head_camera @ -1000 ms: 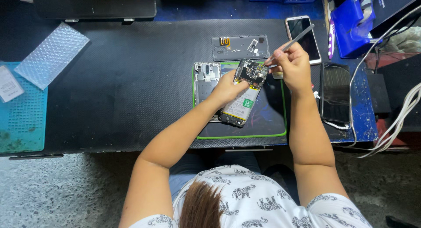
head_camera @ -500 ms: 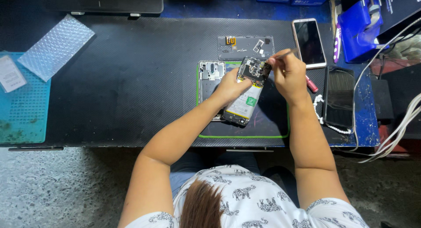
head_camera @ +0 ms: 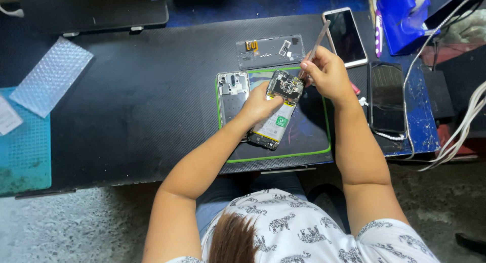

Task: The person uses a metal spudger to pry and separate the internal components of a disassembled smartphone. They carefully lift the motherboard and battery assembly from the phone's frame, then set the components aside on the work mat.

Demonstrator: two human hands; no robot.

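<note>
Tweezers [head_camera: 315, 46] raised; three phones.

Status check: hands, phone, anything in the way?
Left hand steadies opened phone on mat. Right hand holds tweezers at board. Nothing blocking.

The person wears a short-sleeved white shirt [head_camera: 314, 232] printed with small dark elephants, both forearms bare.
</note>
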